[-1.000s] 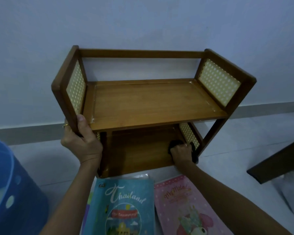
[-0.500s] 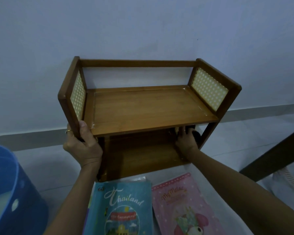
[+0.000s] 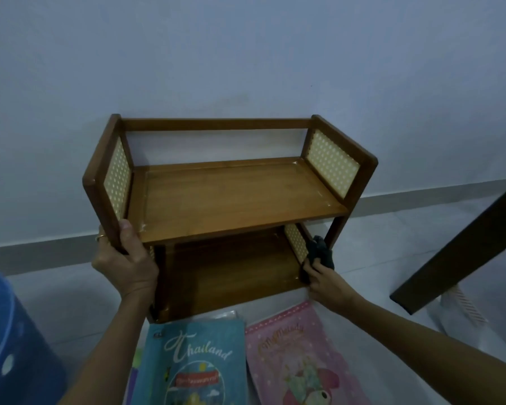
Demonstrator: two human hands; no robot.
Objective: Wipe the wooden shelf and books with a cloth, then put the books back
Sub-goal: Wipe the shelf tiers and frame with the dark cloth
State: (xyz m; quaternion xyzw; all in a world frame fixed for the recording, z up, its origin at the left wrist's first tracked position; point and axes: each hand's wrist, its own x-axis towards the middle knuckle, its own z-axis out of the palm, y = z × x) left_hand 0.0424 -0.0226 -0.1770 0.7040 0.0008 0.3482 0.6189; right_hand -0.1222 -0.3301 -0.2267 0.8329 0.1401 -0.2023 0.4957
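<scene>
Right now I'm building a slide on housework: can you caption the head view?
Left hand steadies wooden shelf; right hand wipes its side with dark cloth.

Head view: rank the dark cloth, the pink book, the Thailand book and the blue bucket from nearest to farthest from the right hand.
From the right hand:
1. Dark cloth, held in that hand against the shelf's lower right post.
2. Pink book, on the floor just below the hand.
3. Thailand book, left of the pink one.
4. Blue bucket, at the far left edge.

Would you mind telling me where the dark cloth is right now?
In the head view, the dark cloth is in the right hand, pressed against the lower right front post of the wooden shelf, just above the pink book.
</scene>
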